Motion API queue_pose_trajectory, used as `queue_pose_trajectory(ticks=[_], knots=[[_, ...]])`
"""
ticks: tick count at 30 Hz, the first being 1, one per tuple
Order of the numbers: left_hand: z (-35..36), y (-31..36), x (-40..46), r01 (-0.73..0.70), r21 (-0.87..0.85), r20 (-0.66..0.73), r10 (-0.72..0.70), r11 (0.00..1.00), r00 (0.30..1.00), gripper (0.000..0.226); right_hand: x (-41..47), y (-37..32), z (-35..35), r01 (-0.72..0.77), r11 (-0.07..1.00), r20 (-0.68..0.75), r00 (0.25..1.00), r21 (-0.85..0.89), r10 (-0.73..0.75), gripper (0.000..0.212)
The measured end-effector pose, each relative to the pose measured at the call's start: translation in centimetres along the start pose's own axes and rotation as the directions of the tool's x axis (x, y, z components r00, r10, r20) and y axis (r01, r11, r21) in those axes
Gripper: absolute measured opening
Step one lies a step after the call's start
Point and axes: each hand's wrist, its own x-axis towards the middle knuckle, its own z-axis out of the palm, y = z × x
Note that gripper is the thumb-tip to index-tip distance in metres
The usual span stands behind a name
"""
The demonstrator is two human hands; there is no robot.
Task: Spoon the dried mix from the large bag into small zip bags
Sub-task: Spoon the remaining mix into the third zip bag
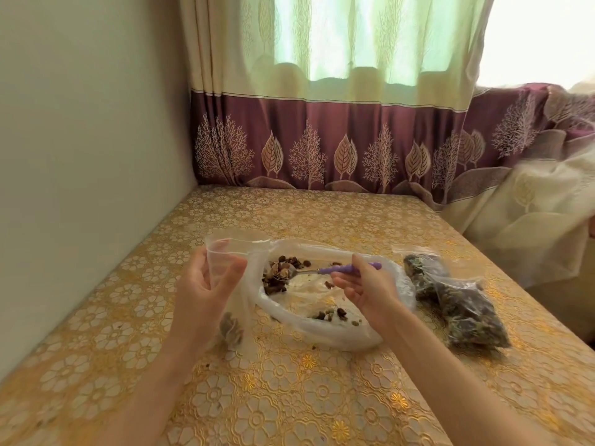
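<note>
The large clear bag [335,333] lies open on the table, with brown dried mix [277,278] scattered inside. My right hand [367,284] grips a spoon with a purple handle [341,269]; its metal bowl rests in the heap of mix at the bag's left end. My left hand [206,284] holds a small clear zip bag [225,255] upright by its mouth, just left of the large bag. A little mix sits at the bottom of that small bag [231,329].
Two filled zip bags of dark mix [463,304] lie to the right of the large bag. The table has a gold floral cloth [289,397]. A wall [80,156] borders the left side and a curtain [322,140] hangs at the back.
</note>
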Motion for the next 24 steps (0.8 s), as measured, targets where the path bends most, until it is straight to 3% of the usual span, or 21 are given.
queue_pose_trajectory(ticks=[8, 12, 15, 20, 24], knots=[[0.1, -0.7, 0.0, 0.033, 0.055, 0.015, -0.034, 0.998, 0.999, 0.076, -1.7, -5.3, 1.7, 0.315, 0.948, 0.036, 0.948, 0.035, -0.316, 0.05], [0.3, -0.8, -0.1, 0.029, 0.096, 0.013, -0.031, 0.995, 0.999, 0.074, -3.3, -6.7, 3.0, 0.428, 0.904, 0.146, 0.894, 0.007, -0.425, 0.051], [0.4, -0.8, -0.1, 0.029, 0.09, 0.005, -0.03, 0.995, 1.0, 0.074, -4.5, -6.7, 4.1, 0.522, 0.852, 0.277, 0.825, -0.039, -0.493, 0.048], [0.5, -0.5, -0.1, 0.012, 0.029, -0.014, -0.012, 0.999, 1.0, 0.078, -5.8, -6.0, 5.1, 0.726, 0.681, 0.425, 0.647, -0.09, -0.633, 0.041], [0.5, -0.6, 0.0, 0.003, 0.007, -0.02, -0.003, 1.0, 1.0, 0.079, -5.8, -5.9, 5.0, 0.745, 0.662, 0.459, 0.618, -0.081, -0.639, 0.034]])
